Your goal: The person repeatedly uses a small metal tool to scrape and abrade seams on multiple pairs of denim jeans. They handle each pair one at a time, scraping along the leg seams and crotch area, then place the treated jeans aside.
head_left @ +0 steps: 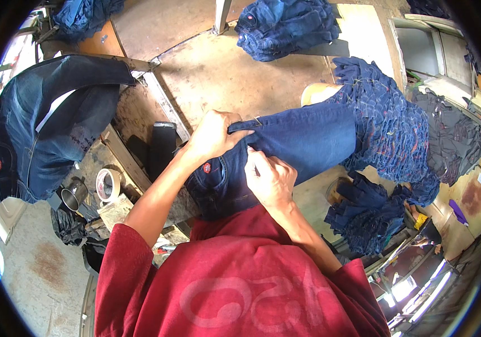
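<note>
A pair of dark blue jeans (308,137) stretches in front of me, one end against my body and the leg reaching right. A round red patch (207,168) shows near its pocket. My left hand (217,133) is closed on the upper edge of the jeans, pinching a folded seam between thumb and fingers. Just below and right of it, my right hand (271,177) is over the denim, its fingers curled and thumb and forefinger together by the seam. A small pale tip shows at those fingers; whether it is a tool or a fingertip I cannot make out.
More jeans (66,123) hang at the left. Below them are a tape roll (108,185) and a metal cup (75,194). A denim stack (285,28) lies at the far side. Ruffled denim bundles (389,121) and a dark grey cloth pile (455,137) lie right.
</note>
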Demonstrator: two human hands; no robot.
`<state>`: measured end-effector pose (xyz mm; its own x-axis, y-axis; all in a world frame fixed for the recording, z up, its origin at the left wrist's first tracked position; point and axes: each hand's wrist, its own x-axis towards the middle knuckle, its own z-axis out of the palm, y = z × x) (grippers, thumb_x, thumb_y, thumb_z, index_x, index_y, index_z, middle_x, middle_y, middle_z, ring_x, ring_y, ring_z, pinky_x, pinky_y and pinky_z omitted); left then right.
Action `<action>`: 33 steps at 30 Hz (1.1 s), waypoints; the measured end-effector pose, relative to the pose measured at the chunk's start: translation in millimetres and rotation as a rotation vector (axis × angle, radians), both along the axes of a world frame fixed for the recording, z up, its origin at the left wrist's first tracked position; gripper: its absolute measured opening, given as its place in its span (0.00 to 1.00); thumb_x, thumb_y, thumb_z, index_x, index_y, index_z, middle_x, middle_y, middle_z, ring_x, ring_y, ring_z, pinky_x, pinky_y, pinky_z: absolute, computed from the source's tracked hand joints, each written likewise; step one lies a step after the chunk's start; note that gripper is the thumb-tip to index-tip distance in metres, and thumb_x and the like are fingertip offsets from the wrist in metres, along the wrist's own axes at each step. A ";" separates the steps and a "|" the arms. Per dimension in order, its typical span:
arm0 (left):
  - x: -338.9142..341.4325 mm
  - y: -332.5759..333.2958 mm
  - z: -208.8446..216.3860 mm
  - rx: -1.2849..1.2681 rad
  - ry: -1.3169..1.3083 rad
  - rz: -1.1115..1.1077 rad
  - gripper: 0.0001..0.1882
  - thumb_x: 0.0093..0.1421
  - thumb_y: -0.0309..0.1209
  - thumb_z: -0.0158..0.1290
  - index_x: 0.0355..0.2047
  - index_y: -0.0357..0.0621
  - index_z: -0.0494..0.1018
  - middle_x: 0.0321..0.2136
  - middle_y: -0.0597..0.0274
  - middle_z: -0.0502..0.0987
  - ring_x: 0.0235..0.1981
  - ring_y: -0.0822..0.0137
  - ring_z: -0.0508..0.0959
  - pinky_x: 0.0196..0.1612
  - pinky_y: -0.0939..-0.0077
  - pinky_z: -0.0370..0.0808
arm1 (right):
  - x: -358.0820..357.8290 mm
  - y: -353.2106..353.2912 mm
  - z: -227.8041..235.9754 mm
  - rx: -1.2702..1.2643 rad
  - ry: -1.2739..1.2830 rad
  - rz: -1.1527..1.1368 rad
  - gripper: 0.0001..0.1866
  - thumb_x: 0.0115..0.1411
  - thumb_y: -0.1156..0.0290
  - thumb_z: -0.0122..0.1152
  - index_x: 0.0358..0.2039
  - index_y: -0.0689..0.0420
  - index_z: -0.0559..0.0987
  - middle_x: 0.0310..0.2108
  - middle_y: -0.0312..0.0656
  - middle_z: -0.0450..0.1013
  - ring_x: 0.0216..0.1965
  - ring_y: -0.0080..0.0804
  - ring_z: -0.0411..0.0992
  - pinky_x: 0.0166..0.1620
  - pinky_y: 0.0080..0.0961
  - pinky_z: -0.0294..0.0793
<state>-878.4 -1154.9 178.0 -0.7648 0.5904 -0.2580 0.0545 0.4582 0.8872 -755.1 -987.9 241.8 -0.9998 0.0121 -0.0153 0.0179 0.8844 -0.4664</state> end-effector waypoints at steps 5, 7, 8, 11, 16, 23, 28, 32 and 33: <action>-2.2 1.0 4.0 -0.014 0.004 0.007 0.15 0.62 0.36 0.73 0.41 0.36 0.87 0.27 0.41 0.84 0.24 0.51 0.84 0.33 0.61 0.80 | 0.3 0.1 3.4 -0.075 0.058 -0.064 0.04 0.63 0.74 0.73 0.35 0.49 0.85 0.19 0.37 0.77 0.18 0.34 0.77 0.23 0.33 0.75; -2.8 1.2 4.8 -0.039 0.016 -0.004 0.15 0.62 0.36 0.73 0.41 0.36 0.87 0.26 0.41 0.84 0.24 0.50 0.84 0.33 0.61 0.80 | -1.0 0.1 0.5 -0.081 0.075 -0.073 0.04 0.63 0.73 0.73 0.35 0.49 0.84 0.18 0.36 0.76 0.18 0.34 0.77 0.23 0.33 0.76; -2.9 1.2 5.0 -0.050 0.017 -0.008 0.15 0.62 0.36 0.73 0.41 0.36 0.87 0.26 0.41 0.84 0.23 0.50 0.84 0.33 0.60 0.80 | -1.3 0.0 -1.0 -0.050 0.059 -0.048 0.04 0.63 0.73 0.72 0.36 0.49 0.84 0.18 0.36 0.76 0.18 0.34 0.78 0.23 0.33 0.76; -2.7 1.8 4.5 -0.048 -0.007 0.013 0.15 0.63 0.36 0.73 0.41 0.36 0.87 0.27 0.41 0.84 0.24 0.49 0.84 0.33 0.60 0.80 | 2.0 0.0 -1.1 0.005 0.015 -0.026 0.05 0.63 0.73 0.71 0.37 0.49 0.83 0.18 0.35 0.76 0.19 0.33 0.79 0.22 0.32 0.77; -2.9 2.2 3.9 -0.038 -0.024 0.006 0.16 0.63 0.37 0.72 0.42 0.36 0.87 0.29 0.40 0.85 0.25 0.51 0.85 0.35 0.61 0.81 | 3.8 1.0 -0.3 -0.099 0.028 -0.077 0.04 0.63 0.73 0.71 0.36 0.49 0.82 0.17 0.35 0.76 0.19 0.33 0.78 0.22 0.33 0.77; -3.8 2.3 5.5 -0.102 -0.054 -0.007 0.16 0.63 0.37 0.72 0.43 0.36 0.88 0.28 0.39 0.85 0.26 0.49 0.85 0.36 0.60 0.81 | 2.3 3.5 -2.5 -0.012 -0.026 -0.028 0.04 0.64 0.73 0.70 0.39 0.50 0.84 0.18 0.35 0.77 0.19 0.34 0.79 0.22 0.35 0.78; -4.0 3.6 4.0 -0.060 -0.038 0.011 0.16 0.63 0.37 0.72 0.41 0.35 0.87 0.27 0.39 0.84 0.26 0.49 0.85 0.35 0.60 0.81 | 2.2 4.2 -3.1 -0.104 0.024 -0.094 0.05 0.64 0.71 0.70 0.40 0.49 0.84 0.19 0.36 0.78 0.20 0.35 0.80 0.23 0.35 0.79; -3.7 3.8 4.3 -0.092 -0.050 0.011 0.16 0.63 0.36 0.72 0.40 0.34 0.86 0.27 0.38 0.84 0.26 0.47 0.85 0.35 0.59 0.80 | 1.4 4.1 0.1 0.000 -0.081 -0.034 0.06 0.65 0.71 0.70 0.42 0.50 0.85 0.20 0.36 0.79 0.20 0.35 0.81 0.24 0.35 0.79; -3.6 3.8 4.4 -0.091 -0.039 0.015 0.16 0.62 0.36 0.72 0.40 0.34 0.86 0.27 0.38 0.84 0.26 0.47 0.85 0.35 0.59 0.80 | 0.7 4.1 0.4 -0.013 -0.007 -0.030 0.06 0.65 0.71 0.70 0.42 0.50 0.84 0.20 0.36 0.79 0.21 0.35 0.81 0.24 0.34 0.80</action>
<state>-881.9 -1151.0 182.4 -0.7617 0.5519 -0.3396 0.0132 0.5372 0.8434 -754.4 -983.8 242.2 -0.9989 0.0419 -0.0226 0.0476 0.8770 -0.4781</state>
